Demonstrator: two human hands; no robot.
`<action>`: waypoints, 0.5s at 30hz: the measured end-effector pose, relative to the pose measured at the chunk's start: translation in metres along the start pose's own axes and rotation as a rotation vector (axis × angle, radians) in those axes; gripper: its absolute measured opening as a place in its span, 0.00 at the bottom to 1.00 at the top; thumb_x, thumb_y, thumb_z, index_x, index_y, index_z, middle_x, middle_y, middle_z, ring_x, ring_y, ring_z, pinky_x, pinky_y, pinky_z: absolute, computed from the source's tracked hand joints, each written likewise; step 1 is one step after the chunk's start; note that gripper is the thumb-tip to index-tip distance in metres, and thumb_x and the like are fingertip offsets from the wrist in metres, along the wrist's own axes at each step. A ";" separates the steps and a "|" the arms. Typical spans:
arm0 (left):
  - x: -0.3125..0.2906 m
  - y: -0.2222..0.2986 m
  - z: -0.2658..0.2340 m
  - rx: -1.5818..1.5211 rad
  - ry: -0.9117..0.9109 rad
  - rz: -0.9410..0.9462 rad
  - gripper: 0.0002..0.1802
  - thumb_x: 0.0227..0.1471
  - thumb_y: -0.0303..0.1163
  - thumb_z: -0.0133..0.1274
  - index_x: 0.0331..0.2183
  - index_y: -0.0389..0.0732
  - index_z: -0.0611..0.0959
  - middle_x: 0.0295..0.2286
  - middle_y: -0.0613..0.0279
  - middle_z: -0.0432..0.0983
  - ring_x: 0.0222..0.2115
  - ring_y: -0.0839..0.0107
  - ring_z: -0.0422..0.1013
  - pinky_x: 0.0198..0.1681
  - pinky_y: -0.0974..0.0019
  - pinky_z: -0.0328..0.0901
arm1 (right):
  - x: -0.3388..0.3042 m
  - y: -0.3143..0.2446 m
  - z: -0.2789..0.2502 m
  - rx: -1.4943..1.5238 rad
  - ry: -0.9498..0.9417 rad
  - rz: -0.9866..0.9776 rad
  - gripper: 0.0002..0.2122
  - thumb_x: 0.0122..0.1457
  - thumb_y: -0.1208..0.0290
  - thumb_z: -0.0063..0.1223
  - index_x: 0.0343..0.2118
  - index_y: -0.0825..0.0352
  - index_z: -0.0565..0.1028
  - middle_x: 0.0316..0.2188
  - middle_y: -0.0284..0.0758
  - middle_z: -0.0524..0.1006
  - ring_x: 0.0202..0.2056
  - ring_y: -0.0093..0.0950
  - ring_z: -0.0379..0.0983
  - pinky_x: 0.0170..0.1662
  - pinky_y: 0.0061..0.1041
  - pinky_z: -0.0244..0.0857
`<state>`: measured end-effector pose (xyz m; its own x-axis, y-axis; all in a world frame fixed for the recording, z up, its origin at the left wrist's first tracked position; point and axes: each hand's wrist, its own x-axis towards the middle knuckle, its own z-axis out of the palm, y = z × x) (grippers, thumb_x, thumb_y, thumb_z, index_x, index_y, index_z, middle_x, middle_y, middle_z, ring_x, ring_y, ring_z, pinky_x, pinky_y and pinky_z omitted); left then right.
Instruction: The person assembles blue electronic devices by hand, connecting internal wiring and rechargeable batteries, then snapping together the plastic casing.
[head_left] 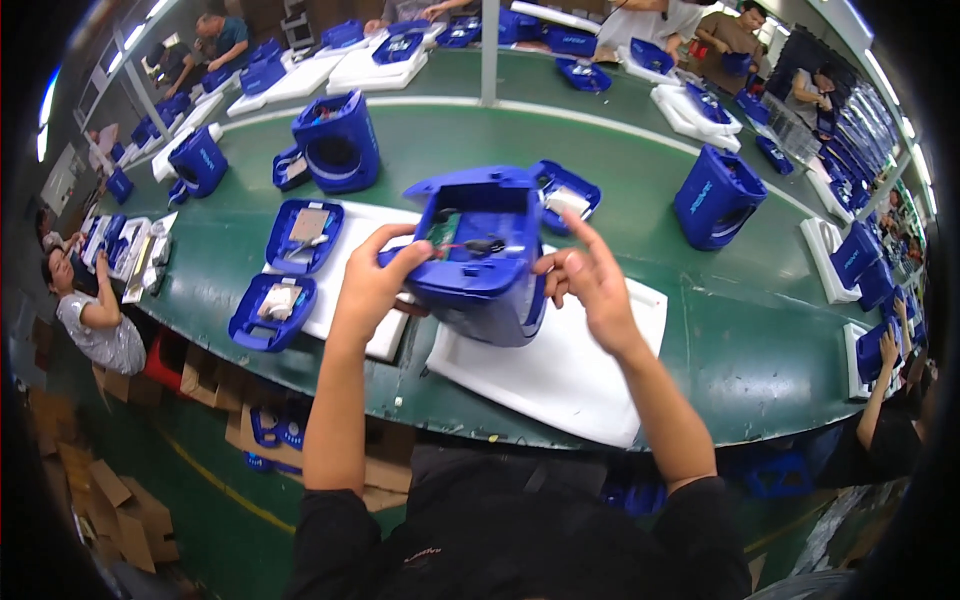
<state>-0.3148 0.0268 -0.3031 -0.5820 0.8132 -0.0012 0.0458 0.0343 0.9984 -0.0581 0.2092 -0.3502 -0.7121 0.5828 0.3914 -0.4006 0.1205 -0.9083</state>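
In front of me a blue plastic speaker-like housing (478, 303) is tilted so that its open cavity faces up. My left hand (378, 272) grips its left rim, thumb on top. Inside show a green circuit board (446, 232), thin wires and a small black part (486, 246). At the housing's right side is my right hand (592, 283), index finger stretched out and the other fingers partly bent, with nothing visible in them. Whether its fingertips touch the housing I cannot tell. Beneath lies a white foam pad (545, 385).
Two blue covers (333, 252) (242, 330) with parts inside lie to the left, and another blue cover (592, 190) behind the housing. Blue housings stand at the far left (352, 165) and right (708, 205) on the green table (720, 340). Other people work around the tables.
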 end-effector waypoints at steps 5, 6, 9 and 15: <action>0.007 -0.032 -0.034 -0.302 0.070 0.014 0.23 0.64 0.39 0.62 0.53 0.32 0.81 0.39 0.55 0.83 0.34 0.56 0.86 0.29 0.37 0.86 | -0.041 0.075 -0.023 -0.493 0.245 -0.095 0.21 0.77 0.68 0.54 0.68 0.68 0.70 0.38 0.35 0.80 0.38 0.24 0.76 0.45 0.25 0.72; -0.001 -0.033 -0.041 -0.356 0.089 0.021 0.22 0.65 0.38 0.61 0.52 0.32 0.80 0.39 0.54 0.83 0.34 0.55 0.86 0.29 0.33 0.85 | -0.048 0.085 -0.024 -0.581 0.230 -0.067 0.20 0.77 0.68 0.55 0.66 0.68 0.72 0.37 0.35 0.80 0.37 0.25 0.76 0.45 0.26 0.72; -0.020 -0.031 -0.057 -0.438 0.192 0.062 0.20 0.65 0.38 0.60 0.51 0.36 0.77 0.40 0.53 0.83 0.35 0.51 0.87 0.32 0.28 0.84 | -0.059 0.095 -0.018 -0.654 0.073 0.168 0.19 0.73 0.70 0.59 0.63 0.68 0.74 0.39 0.39 0.79 0.41 0.32 0.77 0.50 0.30 0.73; -0.039 -0.010 -0.105 -0.428 0.352 0.160 0.27 0.68 0.52 0.54 0.50 0.35 0.83 0.43 0.47 0.88 0.39 0.50 0.87 0.38 0.34 0.85 | -0.061 0.106 -0.031 -0.953 -0.108 -0.029 0.17 0.62 0.77 0.64 0.54 0.67 0.78 0.46 0.47 0.76 0.49 0.46 0.75 0.57 0.43 0.70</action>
<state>-0.3776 -0.0660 -0.3073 -0.8331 0.5443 0.0981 -0.1342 -0.3710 0.9189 -0.0390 0.2115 -0.4746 -0.7774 0.4980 0.3843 0.1844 0.7645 -0.6177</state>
